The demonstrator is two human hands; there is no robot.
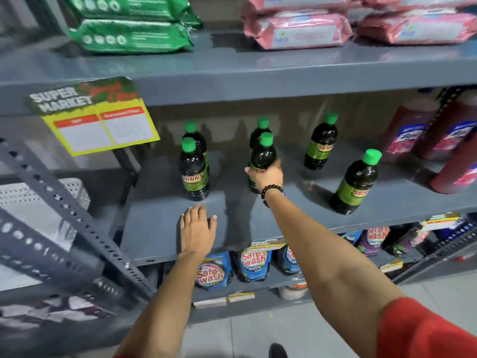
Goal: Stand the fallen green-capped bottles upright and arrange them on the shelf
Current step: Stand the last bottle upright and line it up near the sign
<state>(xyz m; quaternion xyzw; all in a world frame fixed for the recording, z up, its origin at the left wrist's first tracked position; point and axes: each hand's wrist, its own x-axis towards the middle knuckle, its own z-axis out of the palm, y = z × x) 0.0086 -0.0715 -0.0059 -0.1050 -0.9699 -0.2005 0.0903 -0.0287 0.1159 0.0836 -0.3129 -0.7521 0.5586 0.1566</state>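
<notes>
Several dark bottles with green caps stand upright on the grey middle shelf (pixel 160 228). Two stand one behind the other at the left; the front one (pixel 193 171) shows a yellow-green label. My right hand (pixel 265 177) is shut around the body of the front middle bottle (pixel 263 156), with another bottle (pixel 260 130) right behind it. Farther right stand one bottle at the back (pixel 321 143) and one near the front edge (pixel 356 182). My left hand (pixel 197 228) lies flat and open on the shelf, just in front of the left pair, holding nothing.
Large red bottles (pixel 413 127) crowd the shelf's right end. A yellow supermarket price sign (pixel 98 117) hangs from the upper shelf's edge at the left. Green (pixel 129 34) and pink (pixel 296 29) packs lie on the shelf above. Blue detergent pouches (pixel 254 262) fill the shelf below.
</notes>
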